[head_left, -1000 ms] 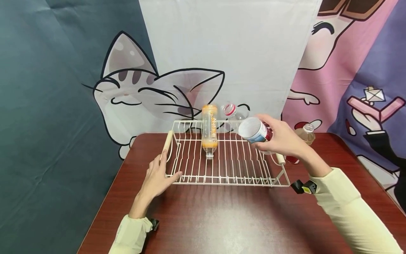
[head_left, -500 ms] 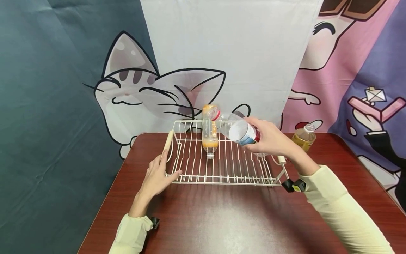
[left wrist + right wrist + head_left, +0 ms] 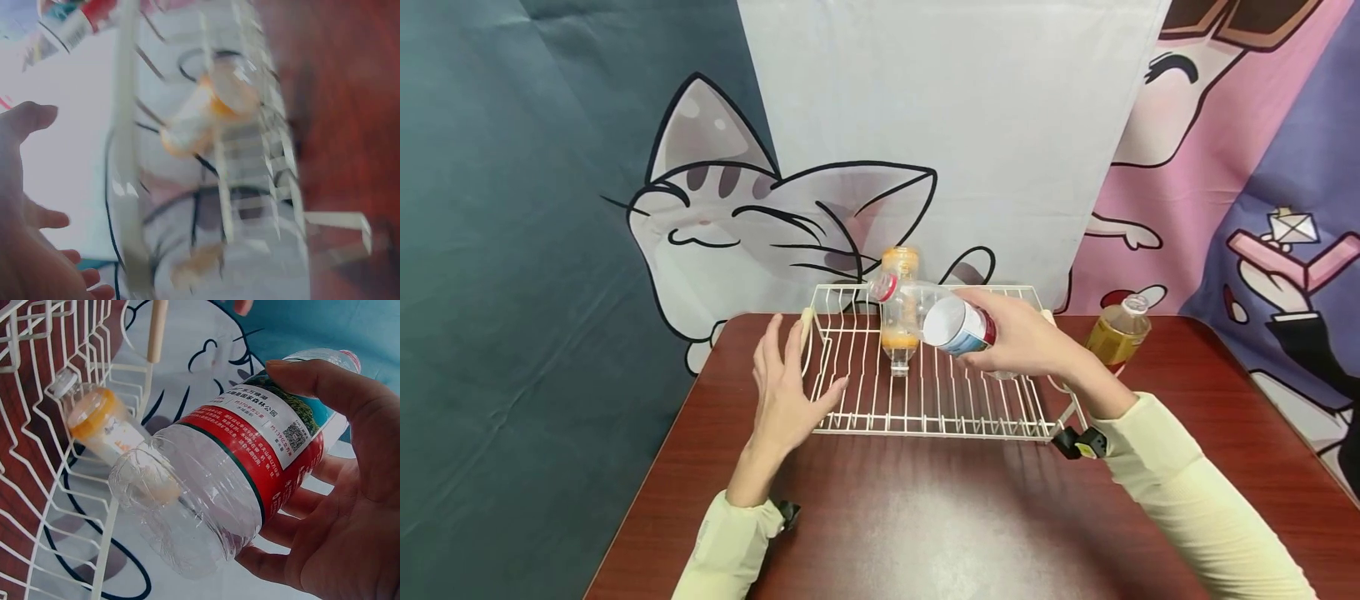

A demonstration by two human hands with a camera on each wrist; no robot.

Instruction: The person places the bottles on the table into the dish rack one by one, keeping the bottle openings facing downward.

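Observation:
Over the white wire rack point(image 3: 880, 433), my right hand point(image 3: 1018, 333) grips a clear plastic bottle point(image 3: 250, 459) with a red, white and green label. In the head view the bottle lies tilted, its red-ringed neck pointing left. Thumb and fingers wrap its label in the right wrist view. My left hand point(image 3: 784, 404) is raised beside the rack's left handle point(image 3: 807, 318), fingers spread and holding nothing. An orange-banded clear bottle point(image 3: 899, 340) lies in the rack, neck toward me, partly hidden behind the held bottle. The left wrist view is blurred.
A bottle with a yellow label point(image 3: 1112, 340) stands on the red-brown table point(image 3: 925, 517), right of the rack. Behind the table hangs a cloth backdrop point(image 3: 985, 125) with cartoon drawings.
My right hand has carried the clear bottle left and slightly down, so its neck now overlaps the orange-banded bottle. My left hand has come off the rack's left side and risen.

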